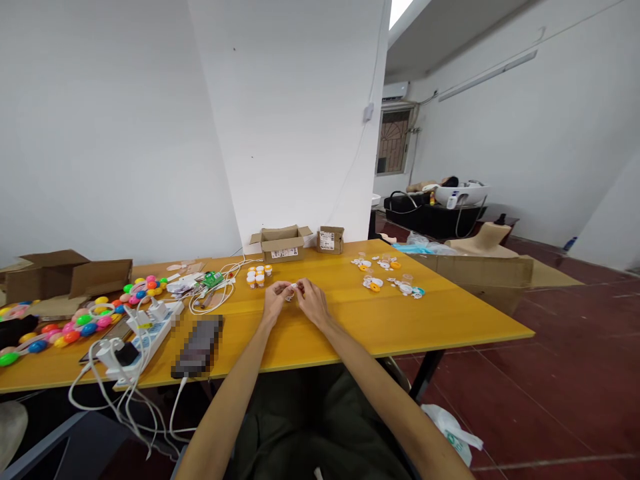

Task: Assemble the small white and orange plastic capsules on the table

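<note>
My left hand (277, 301) and my right hand (313, 304) meet over the middle of the wooden table (350, 333). Both sets of fingers pinch a small white plastic part (294, 286), mostly hidden by the fingertips. A clear bit shows just below it. Behind my left hand stands a cluster of small white-and-orange jars (256, 277). Off to the right of my right hand lie several little piles of loose plastic parts: white pieces, clear cups, orange rings (375, 287) and one teal ring (418, 292).
An open cardboard box (283, 248) and a smaller carton (331, 240) stand against the wall. Left are a phone (199, 347), a power strip (157, 333) with tangled white cables, a green circuit board (213, 279), colourful balls (89, 329) and more cardboard (100, 279).
</note>
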The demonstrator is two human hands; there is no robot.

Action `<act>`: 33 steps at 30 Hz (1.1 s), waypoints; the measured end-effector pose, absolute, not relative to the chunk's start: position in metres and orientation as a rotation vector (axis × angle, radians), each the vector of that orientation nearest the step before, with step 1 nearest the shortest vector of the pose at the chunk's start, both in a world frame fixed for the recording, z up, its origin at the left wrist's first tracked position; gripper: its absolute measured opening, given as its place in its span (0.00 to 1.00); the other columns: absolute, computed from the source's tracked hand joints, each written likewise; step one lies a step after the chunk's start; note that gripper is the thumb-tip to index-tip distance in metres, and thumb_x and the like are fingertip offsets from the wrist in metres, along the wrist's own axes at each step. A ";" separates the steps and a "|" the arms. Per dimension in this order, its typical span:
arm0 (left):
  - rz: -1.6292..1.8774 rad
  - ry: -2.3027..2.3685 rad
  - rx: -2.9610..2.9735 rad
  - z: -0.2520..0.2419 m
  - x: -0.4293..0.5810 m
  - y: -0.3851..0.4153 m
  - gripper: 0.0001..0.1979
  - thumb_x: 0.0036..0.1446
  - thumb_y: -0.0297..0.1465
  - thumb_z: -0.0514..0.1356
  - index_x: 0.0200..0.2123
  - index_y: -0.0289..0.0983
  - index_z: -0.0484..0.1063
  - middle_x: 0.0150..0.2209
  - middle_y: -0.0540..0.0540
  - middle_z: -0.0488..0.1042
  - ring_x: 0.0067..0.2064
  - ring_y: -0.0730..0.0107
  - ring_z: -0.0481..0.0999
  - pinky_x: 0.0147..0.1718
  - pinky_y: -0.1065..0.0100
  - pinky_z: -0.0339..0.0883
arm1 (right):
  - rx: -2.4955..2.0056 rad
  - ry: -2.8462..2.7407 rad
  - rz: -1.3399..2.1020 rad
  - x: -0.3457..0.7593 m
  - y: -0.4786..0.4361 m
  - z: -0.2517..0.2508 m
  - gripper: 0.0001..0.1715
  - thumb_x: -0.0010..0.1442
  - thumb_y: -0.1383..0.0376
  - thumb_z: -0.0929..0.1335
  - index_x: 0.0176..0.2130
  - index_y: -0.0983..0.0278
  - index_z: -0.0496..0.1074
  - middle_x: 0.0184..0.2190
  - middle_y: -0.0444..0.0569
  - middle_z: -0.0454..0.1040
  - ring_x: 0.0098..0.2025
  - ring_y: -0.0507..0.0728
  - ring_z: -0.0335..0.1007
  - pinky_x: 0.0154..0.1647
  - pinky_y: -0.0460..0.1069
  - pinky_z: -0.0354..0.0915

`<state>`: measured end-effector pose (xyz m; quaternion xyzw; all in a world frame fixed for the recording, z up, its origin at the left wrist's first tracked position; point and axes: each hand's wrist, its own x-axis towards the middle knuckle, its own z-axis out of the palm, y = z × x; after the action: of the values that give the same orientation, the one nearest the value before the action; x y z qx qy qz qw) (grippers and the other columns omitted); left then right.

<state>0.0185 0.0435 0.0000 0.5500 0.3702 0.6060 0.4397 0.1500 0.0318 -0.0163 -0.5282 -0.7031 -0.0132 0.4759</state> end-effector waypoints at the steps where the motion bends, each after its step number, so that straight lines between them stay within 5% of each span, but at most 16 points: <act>1: 1.507 0.920 1.370 0.000 0.019 0.043 0.12 0.40 0.34 0.73 0.27 0.36 0.77 0.30 0.45 0.81 0.34 0.64 0.80 0.37 0.65 0.74 | -1.297 -1.718 -0.027 0.150 0.032 -0.016 0.07 0.65 0.66 0.64 0.41 0.59 0.72 0.36 0.50 0.79 0.38 0.57 0.76 0.39 0.48 0.66; 33: 1.521 0.931 1.330 0.013 0.024 0.033 0.12 0.34 0.34 0.73 0.23 0.36 0.76 0.25 0.48 0.79 0.29 0.68 0.77 0.29 0.70 0.72 | -1.064 -1.527 0.339 0.150 0.033 -0.010 0.05 0.57 0.66 0.67 0.31 0.57 0.64 0.28 0.45 0.78 0.33 0.58 0.77 0.36 0.52 0.71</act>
<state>0.0242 0.0332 0.0125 0.5362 0.3751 0.6131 0.4426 0.1496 0.0328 -0.0102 -0.4561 -0.6546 0.1452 0.5852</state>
